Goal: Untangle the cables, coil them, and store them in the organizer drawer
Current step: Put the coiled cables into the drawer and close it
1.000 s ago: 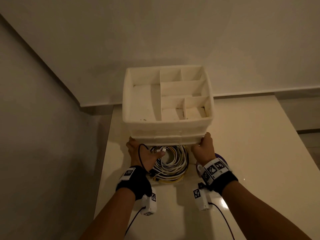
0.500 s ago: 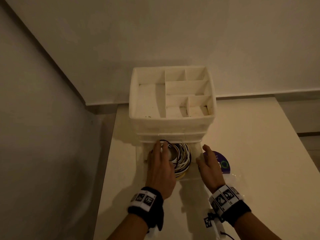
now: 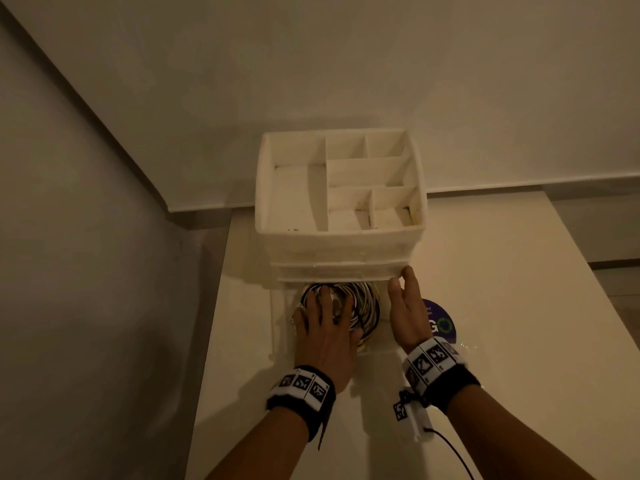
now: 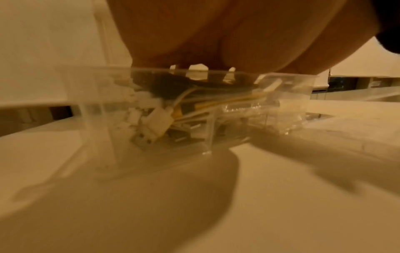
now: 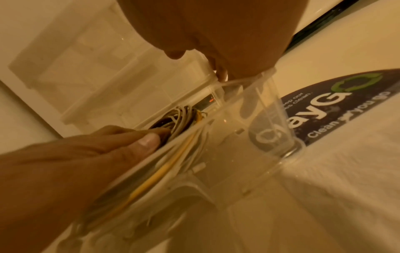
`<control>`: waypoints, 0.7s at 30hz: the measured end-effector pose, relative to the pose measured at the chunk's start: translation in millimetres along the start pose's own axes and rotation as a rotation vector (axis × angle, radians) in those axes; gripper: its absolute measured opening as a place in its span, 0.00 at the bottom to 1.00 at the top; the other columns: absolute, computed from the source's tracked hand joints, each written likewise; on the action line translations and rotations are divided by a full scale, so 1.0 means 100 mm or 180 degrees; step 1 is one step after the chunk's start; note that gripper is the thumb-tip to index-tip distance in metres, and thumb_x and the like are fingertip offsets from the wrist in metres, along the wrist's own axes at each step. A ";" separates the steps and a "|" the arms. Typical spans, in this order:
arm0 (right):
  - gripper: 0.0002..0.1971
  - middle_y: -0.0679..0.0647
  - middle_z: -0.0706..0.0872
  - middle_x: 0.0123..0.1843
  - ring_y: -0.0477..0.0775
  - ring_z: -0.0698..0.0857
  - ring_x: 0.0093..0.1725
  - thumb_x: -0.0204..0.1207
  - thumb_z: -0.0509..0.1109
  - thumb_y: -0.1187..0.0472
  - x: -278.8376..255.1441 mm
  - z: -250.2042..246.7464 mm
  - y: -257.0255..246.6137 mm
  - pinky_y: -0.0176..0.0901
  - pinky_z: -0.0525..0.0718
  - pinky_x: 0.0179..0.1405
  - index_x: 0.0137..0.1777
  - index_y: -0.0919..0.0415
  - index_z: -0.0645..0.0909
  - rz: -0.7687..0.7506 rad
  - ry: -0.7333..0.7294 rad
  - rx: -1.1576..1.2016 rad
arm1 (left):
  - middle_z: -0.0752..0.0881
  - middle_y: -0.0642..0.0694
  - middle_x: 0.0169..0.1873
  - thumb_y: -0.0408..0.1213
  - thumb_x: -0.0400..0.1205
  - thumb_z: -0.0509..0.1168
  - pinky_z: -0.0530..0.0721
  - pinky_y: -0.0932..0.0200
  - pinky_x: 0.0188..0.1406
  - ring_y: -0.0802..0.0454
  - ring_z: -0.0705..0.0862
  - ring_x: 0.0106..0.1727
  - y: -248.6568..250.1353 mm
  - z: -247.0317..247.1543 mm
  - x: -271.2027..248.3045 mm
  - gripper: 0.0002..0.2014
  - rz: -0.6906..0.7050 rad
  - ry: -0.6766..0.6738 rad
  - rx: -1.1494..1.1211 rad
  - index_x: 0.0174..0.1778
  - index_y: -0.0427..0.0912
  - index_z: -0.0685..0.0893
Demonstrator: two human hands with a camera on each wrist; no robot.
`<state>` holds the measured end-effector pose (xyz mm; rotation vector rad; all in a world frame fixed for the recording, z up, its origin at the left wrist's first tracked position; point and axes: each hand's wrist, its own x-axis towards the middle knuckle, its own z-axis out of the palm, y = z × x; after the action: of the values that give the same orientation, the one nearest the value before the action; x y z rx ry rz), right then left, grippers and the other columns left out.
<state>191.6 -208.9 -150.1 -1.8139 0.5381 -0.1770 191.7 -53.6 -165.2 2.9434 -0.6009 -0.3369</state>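
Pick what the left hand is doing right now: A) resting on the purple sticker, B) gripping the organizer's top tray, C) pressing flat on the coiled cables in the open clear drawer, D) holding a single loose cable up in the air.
C: the left hand lies with straight fingers on the coiled cables inside the clear drawer.

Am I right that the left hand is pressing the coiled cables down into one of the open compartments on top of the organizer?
Not quite. The left hand does press the coiled cables down, but into the clear pulled-out drawer at the bottom of the organizer, not a top compartment. The head view shows those compartments empty.
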 end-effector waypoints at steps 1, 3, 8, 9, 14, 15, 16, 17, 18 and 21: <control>0.20 0.51 0.72 0.77 0.49 0.74 0.72 0.88 0.51 0.49 0.02 0.01 0.02 0.52 0.73 0.71 0.78 0.48 0.62 -0.0030 0.0033 -0.0073 | 0.70 0.32 0.77 0.57 0.83 0.48 0.72 0.26 0.68 0.29 0.65 0.77 0.02 0.00 0.02 0.29 -0.0067 -0.0001 -0.0005 0.77 0.50 0.73; 0.18 0.52 0.75 0.73 0.53 0.78 0.68 0.87 0.52 0.55 0.03 0.00 0.04 0.48 0.76 0.63 0.76 0.49 0.63 -0.0002 0.0097 -0.0263 | 0.70 0.33 0.77 0.58 0.82 0.50 0.72 0.25 0.67 0.29 0.64 0.77 0.06 0.01 0.06 0.29 -0.0147 0.0003 -0.0102 0.76 0.50 0.74; 0.30 0.61 0.80 0.68 0.55 0.82 0.51 0.77 0.55 0.77 0.03 0.03 0.08 0.40 0.74 0.47 0.77 0.53 0.62 0.0220 0.0168 -0.0764 | 0.65 0.37 0.81 0.60 0.81 0.49 0.68 0.21 0.65 0.30 0.63 0.79 0.09 0.00 0.11 0.31 -0.0363 0.0036 -0.0209 0.78 0.52 0.71; 0.32 0.61 0.80 0.67 0.57 0.83 0.50 0.76 0.56 0.78 0.02 0.03 0.08 0.40 0.74 0.46 0.77 0.53 0.62 0.0227 0.0204 -0.0810 | 0.62 0.38 0.82 0.61 0.81 0.48 0.63 0.20 0.67 0.30 0.60 0.81 0.09 -0.01 0.12 0.31 -0.0350 0.0052 -0.0259 0.79 0.53 0.69; 0.34 0.59 0.79 0.67 0.60 0.84 0.50 0.71 0.61 0.80 0.02 0.05 0.05 0.43 0.75 0.45 0.76 0.55 0.64 0.0183 0.0283 -0.0902 | 0.51 0.42 0.85 0.63 0.81 0.44 0.48 0.27 0.76 0.35 0.46 0.84 -0.02 -0.02 0.10 0.33 -0.0129 0.0214 -0.0371 0.83 0.55 0.61; 0.35 0.59 0.80 0.67 0.59 0.84 0.49 0.70 0.61 0.80 0.02 0.06 0.05 0.43 0.75 0.45 0.75 0.54 0.64 0.0157 0.0302 -0.0883 | 0.55 0.40 0.84 0.63 0.81 0.45 0.52 0.26 0.75 0.34 0.50 0.83 -0.04 -0.04 0.10 0.33 -0.0099 0.0199 -0.0337 0.82 0.55 0.64; 0.35 0.59 0.80 0.66 0.59 0.84 0.48 0.69 0.61 0.81 0.02 0.06 0.06 0.43 0.76 0.45 0.74 0.54 0.65 0.0157 0.0311 -0.0857 | 0.58 0.39 0.83 0.63 0.81 0.47 0.57 0.26 0.74 0.33 0.54 0.82 -0.06 -0.04 0.10 0.32 -0.0051 0.0188 -0.0307 0.81 0.54 0.65; 0.35 0.60 0.81 0.65 0.59 0.84 0.49 0.68 0.61 0.81 0.03 0.07 0.06 0.42 0.76 0.46 0.73 0.53 0.65 0.0151 0.0306 -0.0824 | 0.60 0.39 0.83 0.63 0.81 0.48 0.59 0.26 0.74 0.32 0.57 0.82 -0.08 -0.04 0.10 0.33 0.0007 0.0224 -0.0281 0.81 0.53 0.65; 0.35 0.61 0.81 0.64 0.60 0.84 0.49 0.68 0.61 0.80 0.03 0.07 0.07 0.42 0.76 0.46 0.72 0.52 0.65 0.0149 0.0298 -0.0788 | 0.60 0.40 0.83 0.63 0.81 0.49 0.60 0.27 0.74 0.33 0.57 0.82 -0.11 -0.04 0.10 0.34 0.0060 0.0276 -0.0293 0.81 0.51 0.64; 0.33 0.60 0.81 0.65 0.60 0.84 0.51 0.69 0.63 0.79 0.01 0.04 0.03 0.39 0.75 0.48 0.73 0.55 0.66 0.0102 0.0286 -0.0652 | 0.55 0.44 0.84 0.63 0.80 0.53 0.59 0.33 0.77 0.40 0.53 0.83 -0.16 -0.05 0.09 0.39 -0.0014 0.0439 -0.0779 0.83 0.45 0.57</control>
<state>193.0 -206.2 -154.4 -2.0019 0.6684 -0.1875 207.0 -42.5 -165.1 2.7061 -0.4965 -0.1901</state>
